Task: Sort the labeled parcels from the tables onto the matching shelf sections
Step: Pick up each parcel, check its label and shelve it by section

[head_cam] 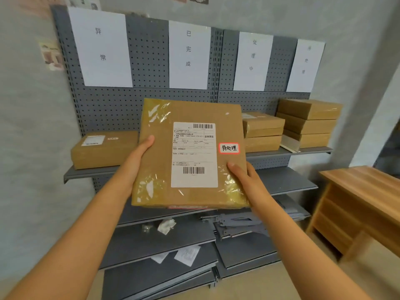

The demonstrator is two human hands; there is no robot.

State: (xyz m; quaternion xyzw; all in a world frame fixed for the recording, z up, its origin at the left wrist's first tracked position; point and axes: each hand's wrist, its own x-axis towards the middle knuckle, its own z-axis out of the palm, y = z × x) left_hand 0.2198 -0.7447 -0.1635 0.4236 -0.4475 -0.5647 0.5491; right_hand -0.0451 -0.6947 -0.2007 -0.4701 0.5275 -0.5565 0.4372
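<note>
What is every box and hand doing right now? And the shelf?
Held parcel: lifted, label facing up, gripped at both sides.
Left hand: grips the parcel's left edge.
Right hand: grips its right edge.
Left box: lying flat, alone.
Middle stack: stacked.
Right stack: stacked.
Shelf: holds the boxes.

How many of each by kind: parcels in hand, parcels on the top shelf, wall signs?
Brown cardboard parcel held in both hands, left hand, right hand: 1
Brown cardboard parcels on the grey metal top shelf: 6 (1 at left, stack of 2, stack of 3)
White paper signs on the pegboard: 4
Total: 11
</note>
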